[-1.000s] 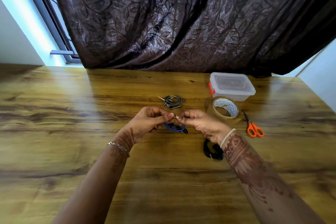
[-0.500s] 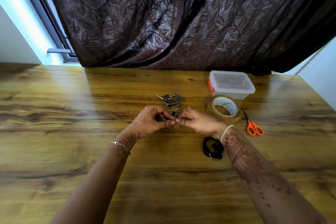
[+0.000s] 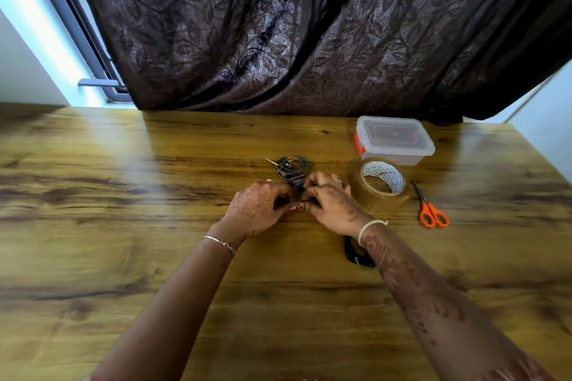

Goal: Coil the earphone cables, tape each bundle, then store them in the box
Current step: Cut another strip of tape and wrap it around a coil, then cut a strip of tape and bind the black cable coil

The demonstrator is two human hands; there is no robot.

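My left hand (image 3: 258, 206) and my right hand (image 3: 329, 202) meet at the middle of the wooden table (image 3: 123, 226), both pinching a small blue earphone bundle (image 3: 296, 185) that is mostly hidden between the fingers. A grey coiled earphone bundle (image 3: 291, 166) lies just beyond my hands. A black coiled bundle (image 3: 354, 252) lies under my right wrist, partly covered. The clear plastic box (image 3: 394, 139) with a red latch stands shut at the back right. A roll of clear tape (image 3: 382, 181) lies in front of the box.
Orange-handled scissors (image 3: 431, 210) lie to the right of the tape roll. A dark patterned curtain (image 3: 309, 28) hangs behind the table's far edge, with a window frame at the back left.
Both hands have moved slightly away from me and closed tighter around the blue bundle, which now shows less. The other items have not moved.
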